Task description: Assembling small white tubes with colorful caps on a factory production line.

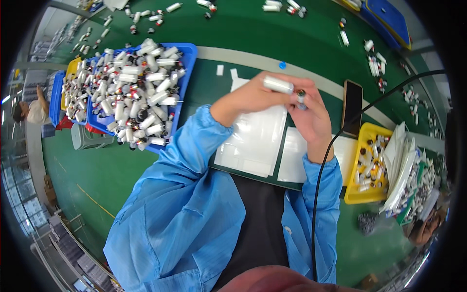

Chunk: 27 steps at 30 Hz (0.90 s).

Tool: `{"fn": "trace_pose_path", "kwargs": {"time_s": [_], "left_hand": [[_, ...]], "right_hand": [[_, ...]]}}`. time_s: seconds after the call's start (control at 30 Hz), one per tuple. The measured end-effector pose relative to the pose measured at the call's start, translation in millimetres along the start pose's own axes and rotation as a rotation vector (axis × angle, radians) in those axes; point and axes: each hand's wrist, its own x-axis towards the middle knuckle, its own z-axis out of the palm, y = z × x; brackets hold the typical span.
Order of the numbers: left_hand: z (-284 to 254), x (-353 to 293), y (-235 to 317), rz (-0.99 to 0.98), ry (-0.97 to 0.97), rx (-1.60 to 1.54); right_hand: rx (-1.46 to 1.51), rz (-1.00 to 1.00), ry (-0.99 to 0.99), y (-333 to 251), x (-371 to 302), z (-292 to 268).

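Head view, looking down on a green work table (301,44). Both hands meet above the table's near edge. The left hand (253,95) has its fingers curled around a white cylindrical tube (278,84), which lies nearly level, tilted slightly down to the right. The right hand (311,117) pinches a small dark-tipped cap piece (301,99) between thumb and fingertips, just beside the tube's right end; whether the two parts touch cannot be told at this blur. Beneath the hands, white sheets (258,141) lie flat along the near edge.

At the table's left edge a blue bin (187,61) is heaped with white tubes of the same kind, with a yellow bin (73,68) beyond it. Toward the right near corner stands a yellow tray (362,197) holding more small tubes, next to a stack of white bags (401,170). A dark phone (352,108) lies just beyond that tray. Loose tubes (374,63) are scattered toward the far edge. A black cable (326,160) crosses the right forearm's blue sleeve (321,185).
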Motion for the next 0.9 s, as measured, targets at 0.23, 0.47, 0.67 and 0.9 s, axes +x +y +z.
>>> {"fn": "trace_pose_path", "kwargs": {"time_s": [0.23,0.47,0.67,0.9], "left_hand": [[-60,59,51,0.096,0.568,0.573],[-139,101,12,-0.17,0.565,1.346],[-228,140,-33,-0.128,0.784,1.458],[-238,163,-44,0.017,0.705,1.534]], "right_hand": [[-0.256,-0.204,0.227,8,4,4],[-0.631,-0.291,0.291,25,4,0],[-1.174,-0.395,0.255,37,6,13],[-1.601,-0.497,-0.112,27,-18,47]]}}
